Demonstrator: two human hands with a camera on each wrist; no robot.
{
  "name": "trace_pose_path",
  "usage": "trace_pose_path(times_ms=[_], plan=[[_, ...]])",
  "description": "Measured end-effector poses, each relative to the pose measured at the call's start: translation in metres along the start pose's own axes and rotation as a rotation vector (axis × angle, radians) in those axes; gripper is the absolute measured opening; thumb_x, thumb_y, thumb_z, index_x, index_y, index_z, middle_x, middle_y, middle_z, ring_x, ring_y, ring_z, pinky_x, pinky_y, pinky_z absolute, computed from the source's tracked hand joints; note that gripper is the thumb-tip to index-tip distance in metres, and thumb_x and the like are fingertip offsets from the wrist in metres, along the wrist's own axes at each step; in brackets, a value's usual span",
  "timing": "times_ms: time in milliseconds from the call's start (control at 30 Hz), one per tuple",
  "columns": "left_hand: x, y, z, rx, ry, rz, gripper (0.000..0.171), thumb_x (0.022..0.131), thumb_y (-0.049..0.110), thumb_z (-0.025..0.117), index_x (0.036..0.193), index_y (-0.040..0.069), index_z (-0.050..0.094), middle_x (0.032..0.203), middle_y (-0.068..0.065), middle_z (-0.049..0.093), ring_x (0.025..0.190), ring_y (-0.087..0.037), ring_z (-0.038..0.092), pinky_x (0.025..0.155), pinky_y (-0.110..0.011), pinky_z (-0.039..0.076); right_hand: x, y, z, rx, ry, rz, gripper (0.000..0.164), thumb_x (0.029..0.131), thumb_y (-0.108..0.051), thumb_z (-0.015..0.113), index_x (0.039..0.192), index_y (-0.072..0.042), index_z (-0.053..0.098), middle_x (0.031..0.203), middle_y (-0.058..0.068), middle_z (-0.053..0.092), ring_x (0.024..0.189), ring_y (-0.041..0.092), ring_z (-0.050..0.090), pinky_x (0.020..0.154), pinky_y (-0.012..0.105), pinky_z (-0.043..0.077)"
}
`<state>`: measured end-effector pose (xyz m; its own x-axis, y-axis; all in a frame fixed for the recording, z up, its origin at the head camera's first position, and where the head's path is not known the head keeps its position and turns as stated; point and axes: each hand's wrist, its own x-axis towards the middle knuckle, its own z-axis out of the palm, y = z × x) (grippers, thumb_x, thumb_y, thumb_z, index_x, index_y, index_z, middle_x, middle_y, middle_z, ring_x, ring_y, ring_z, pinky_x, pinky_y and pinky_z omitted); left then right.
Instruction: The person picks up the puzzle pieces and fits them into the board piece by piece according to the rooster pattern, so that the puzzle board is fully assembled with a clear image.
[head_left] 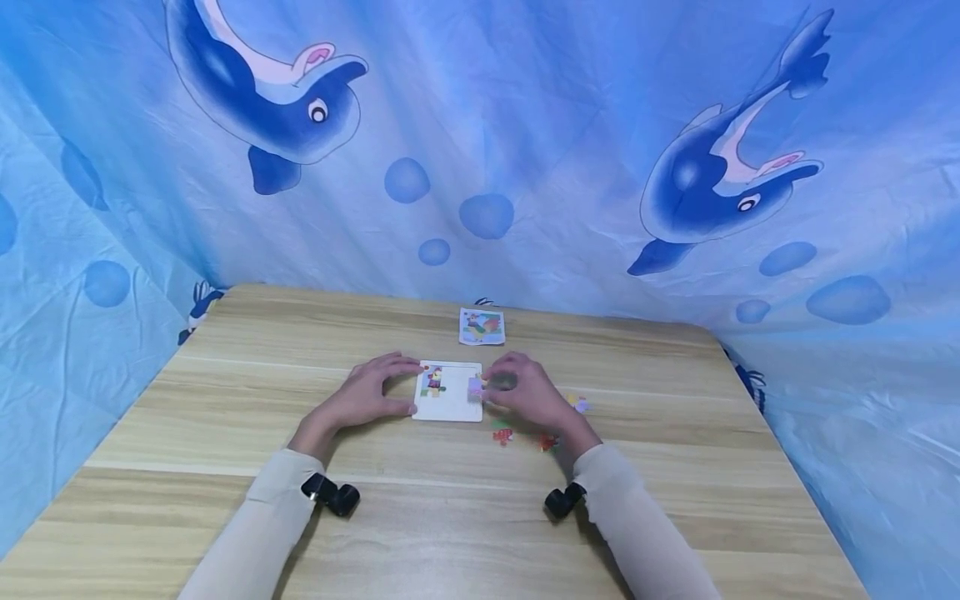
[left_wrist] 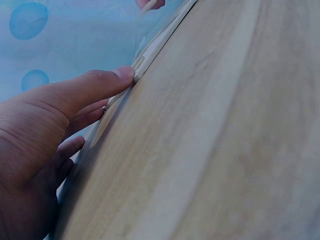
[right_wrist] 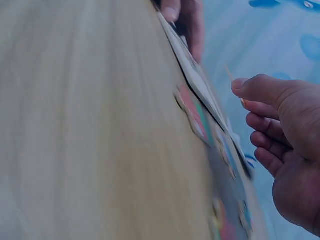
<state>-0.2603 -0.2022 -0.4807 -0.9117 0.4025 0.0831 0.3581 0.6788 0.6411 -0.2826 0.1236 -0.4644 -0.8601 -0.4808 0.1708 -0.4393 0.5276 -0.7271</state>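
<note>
Backdrop: a blue sheet with dolphins [head_left: 562,108] stands behind the far edge of the worktop [head_left: 450,533].
Your left hand [head_left: 367,392]: the thumb is at the near-left corner of the puzzle tray [head_left: 457,408] and the forefinger at its far-left corner; they grip that side.
Your right hand [head_left: 528,390]: the thumb and forefinger are together, clamped on one puzzle piece [head_left: 476,388].
Puzzle tray place: it lies on the worktop, closer to the far edge, about midway between the left and right edges.
Picture card [head_left: 482,327]: it lies between the tray and the worktop's far edge.
Done part: a few fitted pieces [head_left: 434,380] sit near the tray's far-left corner.
Left to do: most of the tray is bare, so I judge the work early.
Loose pieces [head_left: 502,436]: they lie outside the tray's right edge.
Held piece: in the head view it shows over this right edge, seemingly not yet placed.
</note>
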Motion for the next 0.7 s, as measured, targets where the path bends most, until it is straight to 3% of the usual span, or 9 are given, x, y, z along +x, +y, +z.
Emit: trace_pose_path(times_ms=[267, 700], plan=[[0.002, 0.001, 0.001, 0.01, 0.002, 0.007, 0.069, 0.083, 0.04, 0.082, 0.146, 0.022, 0.06, 0.159, -0.008, 0.049, 0.156, -0.04, 0.029, 0.121, -0.07, 0.019, 0.008, -0.017, 0.024, -0.022, -0.055, -0.012, 0.022, 0.088, -0.02, 0.082, 0.11, -0.014, 0.079, 0.116, 0.0, 0.068, 0.115, 0.02, 0.059, 0.1, 0.042, 0.052], [0.001, 0.0, -0.001, 0.021, 0.007, 0.017, 0.067, 0.084, 0.039, 0.082, 0.145, 0.021, 0.06, 0.158, -0.008, 0.051, 0.156, -0.041, 0.03, 0.12, -0.071, 0.019, 0.02, -0.036, 0.051, -0.074, -0.11, -0.067, 0.024, 0.088, -0.026, 0.083, 0.109, -0.015, 0.079, 0.115, 0.001, 0.07, 0.114, 0.02, 0.06, 0.107, 0.043, 0.049]])
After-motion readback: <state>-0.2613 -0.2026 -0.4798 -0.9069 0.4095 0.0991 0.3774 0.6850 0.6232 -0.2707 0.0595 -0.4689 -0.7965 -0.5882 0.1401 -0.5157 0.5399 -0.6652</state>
